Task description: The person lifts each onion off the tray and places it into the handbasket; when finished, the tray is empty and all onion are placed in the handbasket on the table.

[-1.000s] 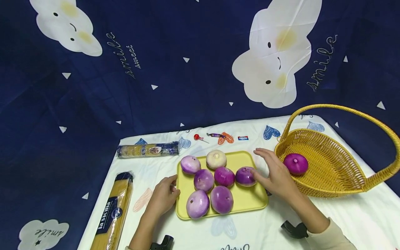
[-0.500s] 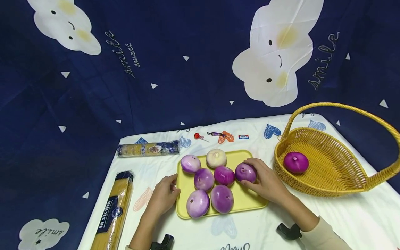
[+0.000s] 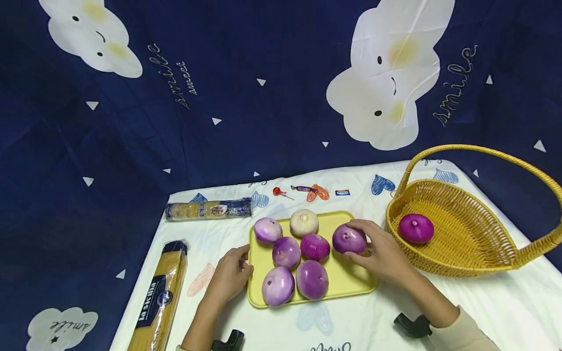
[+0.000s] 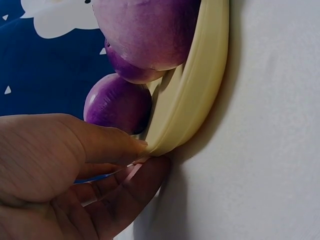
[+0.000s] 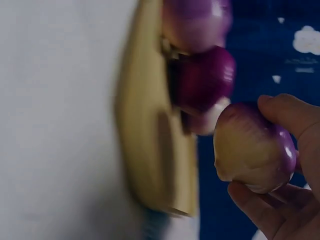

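Note:
My right hand [image 3: 383,251] grips a purple onion [image 3: 349,239] between thumb and fingers over the right part of the yellow tray [image 3: 351,285]. In the right wrist view this onion [image 5: 252,150] shows clear of the tray, its pale side facing the camera. My left hand [image 3: 230,274] pinches the tray's left rim, thumb above and fingers below, as the left wrist view shows at the tray edge [image 4: 200,95]. Several more onions lie on the tray, among them a white one [image 3: 304,223], a deep purple one [image 3: 315,247] and a pale purple one [image 3: 278,286].
A yellow wicker basket [image 3: 465,229] with a tall handle stands at the right, one magenta onion [image 3: 416,228] inside. Two spaghetti packs [image 3: 158,297] lie at the left. Behind the tray are a red lollipop [image 3: 276,191], a purple-wrapped candy [image 3: 304,188] and a small blue-red packet [image 3: 342,192].
My right hand has closed round the rightmost onion and lifted it off the tray, shifting slightly right. My left hand has stayed at the tray's rim.

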